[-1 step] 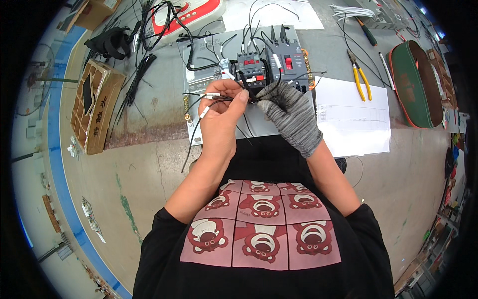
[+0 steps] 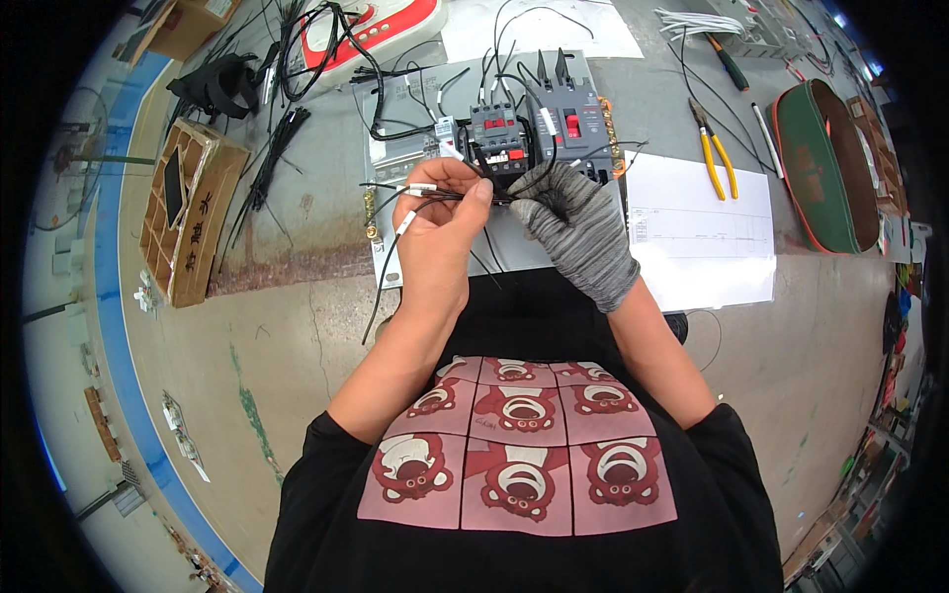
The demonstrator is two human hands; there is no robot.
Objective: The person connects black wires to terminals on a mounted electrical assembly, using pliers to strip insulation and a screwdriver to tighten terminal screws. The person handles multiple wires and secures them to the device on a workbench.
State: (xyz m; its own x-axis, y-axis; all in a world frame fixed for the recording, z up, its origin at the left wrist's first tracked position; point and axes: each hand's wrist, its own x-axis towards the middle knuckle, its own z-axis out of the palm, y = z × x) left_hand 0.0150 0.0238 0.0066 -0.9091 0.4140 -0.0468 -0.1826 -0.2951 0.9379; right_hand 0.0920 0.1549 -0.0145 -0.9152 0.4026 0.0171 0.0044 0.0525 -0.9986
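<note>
My left hand (image 2: 441,219), bare, pinches a bunch of thin black wires (image 2: 450,196) between thumb and fingers. Some of these wires carry white marker sleeves (image 2: 422,189), and one loose end hangs down past the wrist. Close beside it, my right hand (image 2: 578,229) wears a grey knitted glove and grips the same bunch, its fingertips partly hidden. Just beyond both hands stand a contactor (image 2: 496,127) and a larger dark circuit breaker with a red switch (image 2: 573,124), mounted on a grey metal plate (image 2: 395,119). A small white-and-blue part (image 2: 445,130) sits left of the contactor.
Yellow-handled pliers (image 2: 719,163) lie on printed paper (image 2: 702,257) at the right, near a green open bag (image 2: 825,168). A screwdriver (image 2: 730,64) lies farther back. At the left are a wooden compartment box (image 2: 213,212) and black cable ties (image 2: 267,163).
</note>
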